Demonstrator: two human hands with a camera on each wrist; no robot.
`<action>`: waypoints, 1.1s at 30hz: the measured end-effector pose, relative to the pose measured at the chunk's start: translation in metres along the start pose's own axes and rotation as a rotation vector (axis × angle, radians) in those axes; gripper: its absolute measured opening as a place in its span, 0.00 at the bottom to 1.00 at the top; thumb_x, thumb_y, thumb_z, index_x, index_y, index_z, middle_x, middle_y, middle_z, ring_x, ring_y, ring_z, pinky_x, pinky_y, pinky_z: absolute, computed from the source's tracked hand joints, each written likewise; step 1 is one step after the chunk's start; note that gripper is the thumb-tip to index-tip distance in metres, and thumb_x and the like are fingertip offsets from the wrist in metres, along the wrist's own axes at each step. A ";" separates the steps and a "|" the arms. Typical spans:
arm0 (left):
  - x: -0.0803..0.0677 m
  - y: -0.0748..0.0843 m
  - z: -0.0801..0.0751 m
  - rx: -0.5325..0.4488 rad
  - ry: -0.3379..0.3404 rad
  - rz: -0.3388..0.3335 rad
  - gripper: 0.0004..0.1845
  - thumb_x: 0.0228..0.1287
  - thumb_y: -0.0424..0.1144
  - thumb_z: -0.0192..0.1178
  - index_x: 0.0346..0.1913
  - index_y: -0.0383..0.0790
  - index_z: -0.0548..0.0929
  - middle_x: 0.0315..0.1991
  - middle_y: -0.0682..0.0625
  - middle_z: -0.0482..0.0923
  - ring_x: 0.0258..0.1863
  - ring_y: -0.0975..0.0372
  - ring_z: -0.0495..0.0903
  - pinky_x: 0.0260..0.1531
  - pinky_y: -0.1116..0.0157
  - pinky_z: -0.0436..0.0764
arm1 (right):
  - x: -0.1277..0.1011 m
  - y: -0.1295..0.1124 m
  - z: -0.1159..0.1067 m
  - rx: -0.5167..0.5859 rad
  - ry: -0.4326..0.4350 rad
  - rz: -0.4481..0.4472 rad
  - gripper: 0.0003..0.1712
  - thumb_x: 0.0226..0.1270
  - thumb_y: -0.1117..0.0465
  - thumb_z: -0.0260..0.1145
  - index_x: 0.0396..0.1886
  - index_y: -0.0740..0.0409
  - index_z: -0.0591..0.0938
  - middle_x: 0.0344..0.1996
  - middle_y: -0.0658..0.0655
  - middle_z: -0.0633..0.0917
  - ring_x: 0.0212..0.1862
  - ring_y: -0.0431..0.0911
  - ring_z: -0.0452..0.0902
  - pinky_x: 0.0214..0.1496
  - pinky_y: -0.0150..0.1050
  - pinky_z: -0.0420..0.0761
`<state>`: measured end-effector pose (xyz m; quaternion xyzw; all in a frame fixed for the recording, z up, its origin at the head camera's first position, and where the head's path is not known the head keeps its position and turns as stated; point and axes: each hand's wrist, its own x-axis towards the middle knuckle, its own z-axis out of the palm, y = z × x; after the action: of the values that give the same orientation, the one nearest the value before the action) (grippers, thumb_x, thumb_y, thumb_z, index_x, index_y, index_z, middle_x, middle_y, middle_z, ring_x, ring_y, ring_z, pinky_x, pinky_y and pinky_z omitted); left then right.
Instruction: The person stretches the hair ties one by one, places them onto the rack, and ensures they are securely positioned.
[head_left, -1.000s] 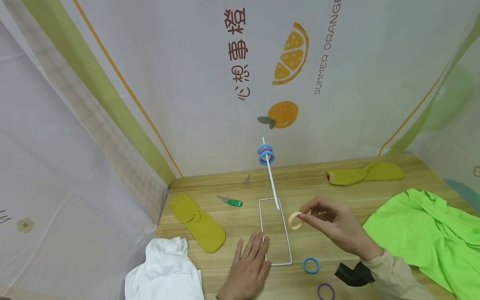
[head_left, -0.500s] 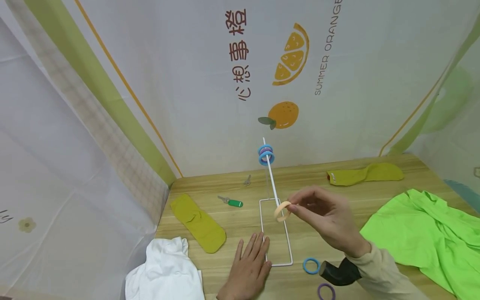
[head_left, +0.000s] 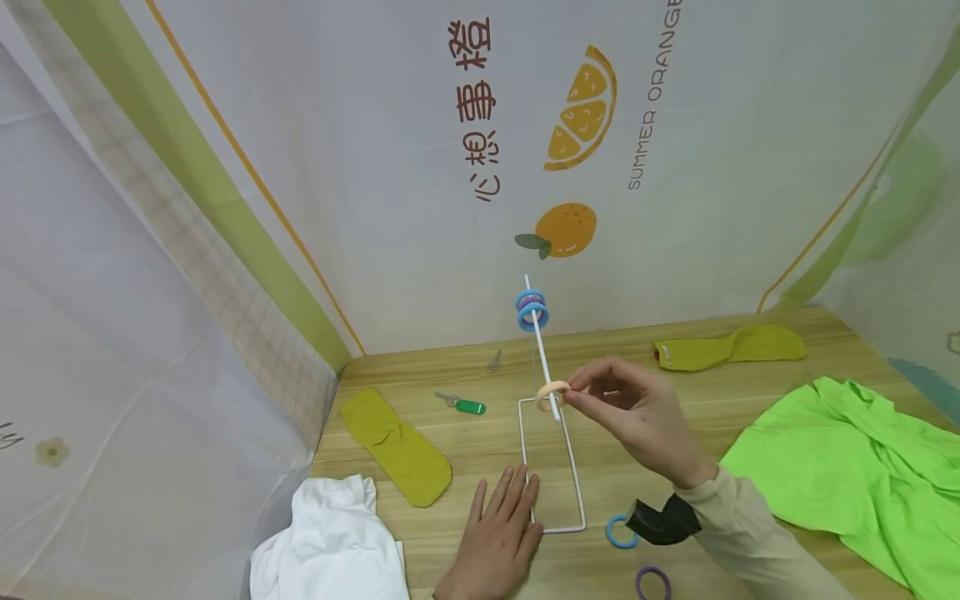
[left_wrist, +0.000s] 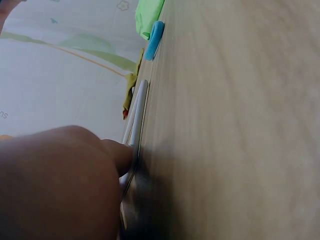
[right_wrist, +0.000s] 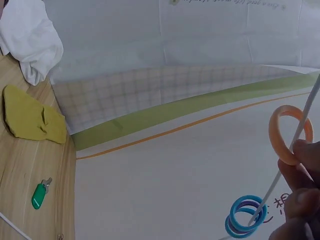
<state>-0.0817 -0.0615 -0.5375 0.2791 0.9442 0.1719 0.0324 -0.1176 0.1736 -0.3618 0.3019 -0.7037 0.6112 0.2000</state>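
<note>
Three rings (head_left: 532,310) up the rod (head_left: 542,348), two on wooden table (head_left: 465,375); right hand (head_left: 637,412) pinching peach ring (head_left: 552,392), left hand (head_left: 495,542) flat, spread; printed curtain behind.

I'm looking into a small makeshift recording booth rather than a lived-in room: a wooden table (head_left: 675,383) across the lower half of the frame, closed in on three sides by hanging printed cloth (head_left: 375,167) with orange-fruit pictures (head_left: 566,227) at upper centre. Socks (head_left: 396,446), a key (head_left: 461,404) and a bright green garment (head_left: 847,467) lie spread out like props.
</note>
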 end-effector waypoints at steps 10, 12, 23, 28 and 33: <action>0.000 -0.001 -0.001 0.029 0.035 0.021 0.31 0.85 0.53 0.34 0.82 0.45 0.56 0.84 0.47 0.50 0.83 0.52 0.50 0.74 0.39 0.48 | 0.018 0.019 0.005 -0.092 0.076 -0.037 0.12 0.61 0.79 0.71 0.39 0.59 0.87 0.33 0.54 0.89 0.28 0.40 0.81 0.26 0.29 0.80; 0.000 -0.001 -0.001 0.024 0.032 0.022 0.31 0.85 0.53 0.34 0.82 0.44 0.56 0.84 0.47 0.50 0.83 0.51 0.50 0.74 0.39 0.49 | 0.023 0.022 0.007 -0.106 0.099 -0.034 0.12 0.61 0.78 0.71 0.38 0.58 0.87 0.32 0.54 0.89 0.27 0.40 0.80 0.24 0.29 0.78; 0.000 -0.002 0.000 -0.002 -0.016 0.013 0.32 0.85 0.54 0.32 0.83 0.44 0.55 0.84 0.46 0.48 0.83 0.50 0.48 0.75 0.36 0.49 | 0.040 0.037 0.016 -0.144 0.196 -0.005 0.07 0.64 0.76 0.71 0.36 0.61 0.86 0.32 0.56 0.88 0.23 0.38 0.72 0.22 0.29 0.71; 0.000 -0.001 0.001 0.030 0.002 0.016 0.32 0.85 0.55 0.32 0.82 0.44 0.56 0.84 0.47 0.50 0.83 0.51 0.50 0.75 0.37 0.52 | 0.047 0.042 0.016 -0.189 0.212 0.019 0.03 0.66 0.72 0.71 0.36 0.61 0.86 0.28 0.57 0.86 0.21 0.38 0.70 0.22 0.30 0.69; 0.001 -0.001 0.000 0.010 0.008 0.013 0.32 0.85 0.55 0.32 0.82 0.45 0.56 0.84 0.47 0.49 0.83 0.51 0.50 0.75 0.37 0.50 | 0.053 0.046 0.015 -0.192 0.235 0.025 0.02 0.66 0.71 0.72 0.36 0.62 0.86 0.28 0.57 0.86 0.21 0.39 0.69 0.23 0.31 0.67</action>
<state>-0.0827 -0.0618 -0.5380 0.2844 0.9434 0.1686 0.0262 -0.1858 0.1523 -0.3642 0.1990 -0.7344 0.5748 0.3011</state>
